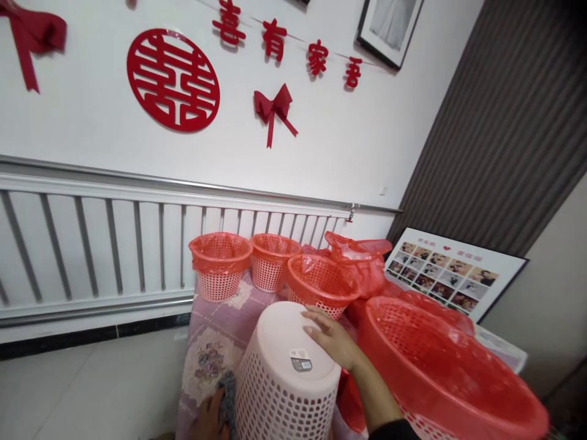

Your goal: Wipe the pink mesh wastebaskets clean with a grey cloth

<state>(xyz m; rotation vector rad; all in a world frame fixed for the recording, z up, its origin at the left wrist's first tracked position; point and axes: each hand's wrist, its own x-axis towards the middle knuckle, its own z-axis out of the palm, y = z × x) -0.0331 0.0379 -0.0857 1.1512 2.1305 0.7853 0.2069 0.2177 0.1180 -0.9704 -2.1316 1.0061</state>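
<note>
A pale pink lattice basket (287, 373) stands upside down before me, its flat base up with a label on it. Over the edge of that base my right hand (332, 335) rests, fingers apart and laid on the plastic. At the bottom, partly cut off by the frame, my left hand (211, 418) is closed on a grey cloth (227, 400), which is pressed against the basket's left side. Part of the left hand's fingers is hidden. Close behind the upturned basket is an upright one lined with a red plastic bag (323, 278).
More bag-lined baskets (220, 281) stand at the table's far edge; a large one (389, 342) is at the right. Loose red plastic (362, 269) lies between. A patterned tablecloth (206, 336) covers the table. A radiator (128, 244) and a leaning photo board (458, 244) are behind.
</note>
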